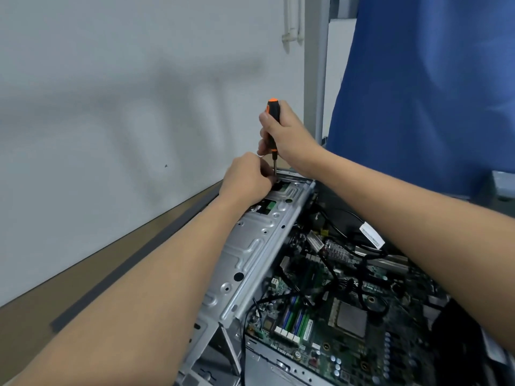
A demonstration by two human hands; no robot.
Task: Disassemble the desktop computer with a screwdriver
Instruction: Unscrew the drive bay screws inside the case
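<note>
An open desktop computer case (250,246) of grey metal lies on the table, its green motherboard (334,310) and black cables exposed at lower right. My right hand (289,135) grips the black-and-orange handle of a screwdriver (272,118), held upright with its shaft pointing down at the far end of the case's metal side panel. My left hand (248,179) is at the tip of the shaft, fingers curled and pinching around the spot where the tip meets the panel. The tip and any screw are hidden by those fingers.
A white wall (125,107) rises close behind the brown table (33,310), which has a dark strip along its edge. A blue cloth (423,87) hangs at upper right beside a grey metal post (315,65). A white cable label (372,235) lies over the motherboard.
</note>
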